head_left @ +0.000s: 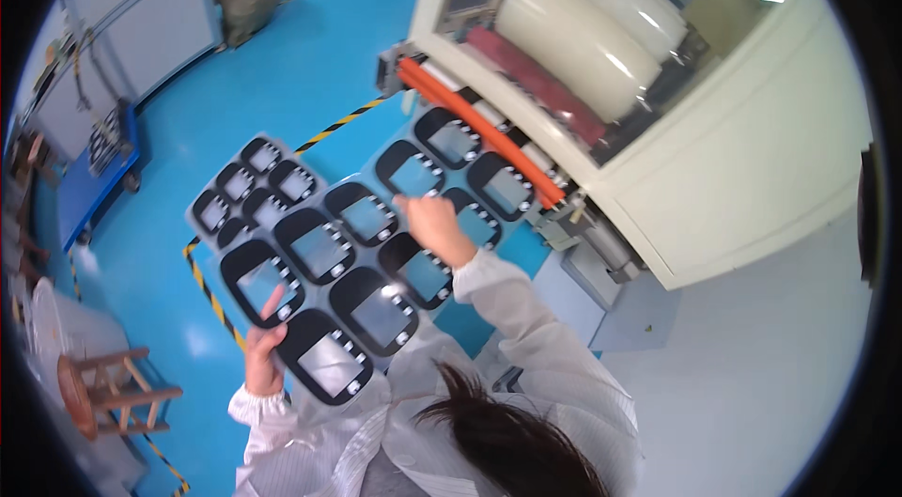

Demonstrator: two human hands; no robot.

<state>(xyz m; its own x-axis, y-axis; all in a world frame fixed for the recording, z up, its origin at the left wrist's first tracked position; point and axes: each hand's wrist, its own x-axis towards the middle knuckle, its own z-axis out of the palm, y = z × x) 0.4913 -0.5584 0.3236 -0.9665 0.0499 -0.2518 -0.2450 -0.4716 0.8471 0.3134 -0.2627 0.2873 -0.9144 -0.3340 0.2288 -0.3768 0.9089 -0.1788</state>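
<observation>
A long clear film sheet printed with rows of black rounded frames stretches from the machine's orange roller toward my body. Each frame has a see-through window and small white marks along one side. My left hand grips the sheet's near left edge, thumb on top and a finger showing through a clear window. Over the middle of the sheet is my right hand, fingers curled in, with the index fingertip at a black frame. Whether it pinches anything is hidden. Beyond the left edge is another printed sheet with similar smaller-looking frames.
A cream machine with large white rolls behind a window stands at the right. A wooden stool is at the lower left, a blue cart farther back. Yellow-black tape marks the blue floor.
</observation>
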